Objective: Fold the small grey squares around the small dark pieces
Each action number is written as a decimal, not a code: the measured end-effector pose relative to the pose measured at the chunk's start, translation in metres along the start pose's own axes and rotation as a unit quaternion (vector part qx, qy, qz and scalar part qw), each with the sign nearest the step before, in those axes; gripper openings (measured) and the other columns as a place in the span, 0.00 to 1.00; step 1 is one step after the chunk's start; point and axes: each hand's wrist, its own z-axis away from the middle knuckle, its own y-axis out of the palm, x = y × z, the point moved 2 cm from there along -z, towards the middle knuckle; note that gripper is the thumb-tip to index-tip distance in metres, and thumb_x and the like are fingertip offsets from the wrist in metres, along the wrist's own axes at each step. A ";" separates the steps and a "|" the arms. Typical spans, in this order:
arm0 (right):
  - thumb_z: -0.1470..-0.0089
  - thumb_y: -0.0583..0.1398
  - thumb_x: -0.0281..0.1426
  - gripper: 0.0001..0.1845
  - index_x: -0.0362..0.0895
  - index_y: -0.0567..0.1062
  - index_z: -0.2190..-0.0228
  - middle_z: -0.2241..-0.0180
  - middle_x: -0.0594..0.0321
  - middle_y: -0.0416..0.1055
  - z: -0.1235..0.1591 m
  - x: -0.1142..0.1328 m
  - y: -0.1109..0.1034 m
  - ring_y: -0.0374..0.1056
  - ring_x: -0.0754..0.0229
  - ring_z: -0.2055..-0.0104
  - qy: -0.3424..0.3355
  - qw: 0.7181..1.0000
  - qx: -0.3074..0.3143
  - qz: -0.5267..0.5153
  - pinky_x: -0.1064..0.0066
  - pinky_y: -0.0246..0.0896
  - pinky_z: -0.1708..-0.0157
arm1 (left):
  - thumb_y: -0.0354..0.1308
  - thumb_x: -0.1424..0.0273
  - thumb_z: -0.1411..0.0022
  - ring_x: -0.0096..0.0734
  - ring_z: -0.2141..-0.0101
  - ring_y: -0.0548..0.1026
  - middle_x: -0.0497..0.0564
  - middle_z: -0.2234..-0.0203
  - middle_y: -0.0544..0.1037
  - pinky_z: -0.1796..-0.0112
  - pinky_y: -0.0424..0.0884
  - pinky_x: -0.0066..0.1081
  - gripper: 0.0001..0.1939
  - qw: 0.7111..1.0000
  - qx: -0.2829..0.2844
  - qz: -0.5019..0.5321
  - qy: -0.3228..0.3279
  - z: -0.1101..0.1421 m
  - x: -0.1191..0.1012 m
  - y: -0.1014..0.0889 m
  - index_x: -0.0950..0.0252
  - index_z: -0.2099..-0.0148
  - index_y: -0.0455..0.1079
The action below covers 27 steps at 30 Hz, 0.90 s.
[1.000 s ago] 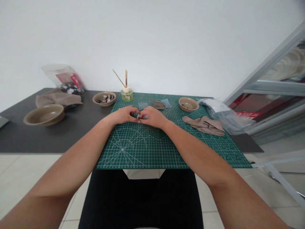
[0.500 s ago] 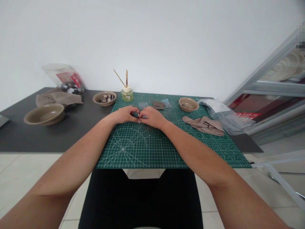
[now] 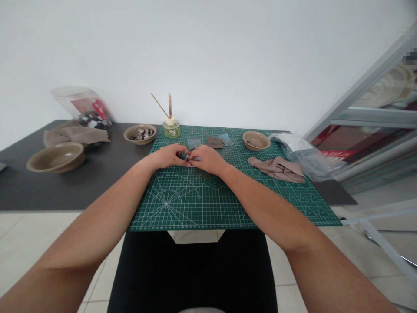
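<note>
Here, the right hand [image 3: 206,158] pinches a small grey thing [image 3: 196,158], mostly hidden under that hand. The left hand [image 3: 167,157] curls close beside it; I can't tell if it grips too.

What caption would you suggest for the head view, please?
Left hand and right hand meet around a small, half-hidden item over a green mat, cloth at right.

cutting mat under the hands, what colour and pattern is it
The cutting mat is green with white grid and radiating lines, best seen in the head view.
</note>
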 end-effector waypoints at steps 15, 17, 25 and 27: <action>0.41 0.66 0.32 0.06 0.43 0.85 0.65 0.62 0.58 0.81 0.003 0.001 -0.004 0.71 0.56 0.58 0.027 1.000 -0.007 -0.011 0.65 0.58 0.53 | 0.68 0.47 0.52 0.36 0.66 0.70 0.48 0.68 0.71 0.64 0.62 0.32 0.27 1.000 -0.004 0.006 0.003 0.000 -0.001 -0.001 0.59 0.56 0.80; 0.41 0.66 0.33 0.06 0.45 0.85 0.64 0.61 0.59 0.82 0.003 0.003 -0.004 0.72 0.56 0.58 0.008 1.000 -0.001 -0.026 0.64 0.59 0.51 | 0.68 0.47 0.52 0.36 0.66 0.70 0.48 0.68 0.71 0.64 0.61 0.32 0.26 1.000 -0.008 0.003 0.002 0.001 -0.002 -0.001 0.59 0.57 0.80; 0.46 0.69 0.36 0.17 0.40 0.81 0.57 0.56 0.54 0.79 0.014 -0.011 -0.016 0.71 0.52 0.52 0.077 0.996 -0.023 -0.044 0.62 0.61 0.49 | 0.66 0.50 0.50 0.34 0.69 0.68 0.46 0.71 0.68 0.66 0.61 0.32 0.29 0.999 -0.008 0.039 0.002 0.004 -0.004 -0.003 0.60 0.49 0.78; 0.49 0.71 0.40 0.24 0.38 0.79 0.54 0.54 0.52 0.76 0.016 -0.014 -0.016 0.70 0.51 0.50 0.091 0.995 -0.012 -0.035 0.61 0.61 0.47 | 0.65 0.52 0.49 0.32 0.71 0.66 0.45 0.73 0.66 0.67 0.60 0.32 0.27 0.999 -0.013 0.049 -0.002 0.005 -0.006 -0.003 0.61 0.50 0.78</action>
